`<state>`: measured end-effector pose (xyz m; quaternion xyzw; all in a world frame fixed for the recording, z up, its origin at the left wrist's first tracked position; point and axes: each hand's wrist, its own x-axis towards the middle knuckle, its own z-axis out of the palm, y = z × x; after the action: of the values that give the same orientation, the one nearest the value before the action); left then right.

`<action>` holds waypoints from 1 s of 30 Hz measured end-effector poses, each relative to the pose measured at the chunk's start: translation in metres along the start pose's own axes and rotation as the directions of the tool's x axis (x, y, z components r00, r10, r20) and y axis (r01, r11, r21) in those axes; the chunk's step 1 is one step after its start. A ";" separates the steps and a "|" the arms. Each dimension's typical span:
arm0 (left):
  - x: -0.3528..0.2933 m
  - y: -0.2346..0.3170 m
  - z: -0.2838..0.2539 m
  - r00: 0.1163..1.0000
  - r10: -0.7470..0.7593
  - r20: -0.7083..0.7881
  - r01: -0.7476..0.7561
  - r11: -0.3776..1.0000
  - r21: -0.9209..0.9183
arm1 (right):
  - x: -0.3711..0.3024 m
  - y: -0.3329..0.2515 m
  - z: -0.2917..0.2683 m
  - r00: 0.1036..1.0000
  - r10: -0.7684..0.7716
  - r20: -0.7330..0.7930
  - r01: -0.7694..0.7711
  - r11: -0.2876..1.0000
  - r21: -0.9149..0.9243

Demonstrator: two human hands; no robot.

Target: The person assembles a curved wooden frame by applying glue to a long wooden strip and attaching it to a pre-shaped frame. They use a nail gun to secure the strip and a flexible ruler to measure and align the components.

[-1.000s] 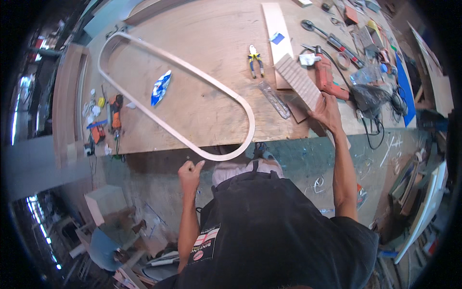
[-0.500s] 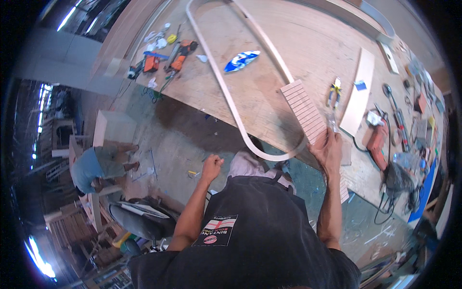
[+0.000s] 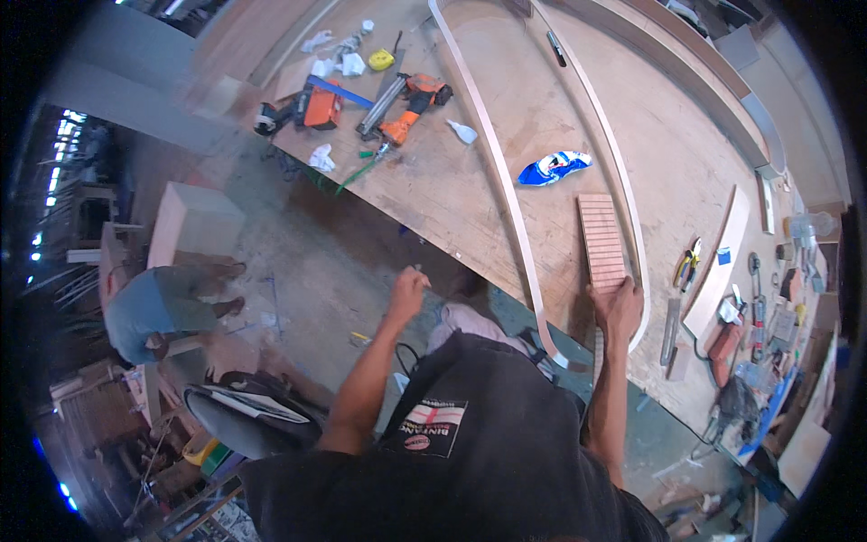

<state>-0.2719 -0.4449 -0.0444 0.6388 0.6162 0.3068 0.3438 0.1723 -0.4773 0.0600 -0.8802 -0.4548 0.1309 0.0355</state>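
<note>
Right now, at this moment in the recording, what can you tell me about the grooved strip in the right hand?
The grooved strip is long, straight and flat, pinkish-brown and wood-like, with thin dark lines evenly spaced across its face. The person's right hand grips it partway along; its far end points away from the body, and the near part is partly hidden by hand and forearm. In view it overlaps the area inside the rounded hoop; whether it touches hoop or bench is unclear.

Pliers (image 3: pixel 688 264) beside pale board (image 3: pixel 714 295); orange-black tool (image 3: pixel 416 108) (white scraps (image 3: pixel 353 64) near).
</note>
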 end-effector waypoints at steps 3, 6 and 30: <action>0.051 -0.005 -0.026 0.994 0.005 0.112 -0.011 0.998 0.056 | 0.025 -0.028 0.012 0.996 0.086 -0.035 -0.086 0.996 0.004; 0.085 -0.029 -0.050 0.969 0.016 0.247 -0.041 0.995 0.094 | 0.060 -0.074 0.024 0.987 0.154 -0.040 -0.153 0.988 0.032; 0.050 -0.073 -0.098 0.867 -0.314 0.388 0.282 0.950 0.137 | 0.172 -0.270 0.057 0.969 -0.248 -0.001 0.233 0.912 0.336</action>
<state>-0.3917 -0.3890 -0.0491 0.5981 0.6338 0.0876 0.4826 0.0383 -0.1837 0.0200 -0.7958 -0.5315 0.2191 0.1902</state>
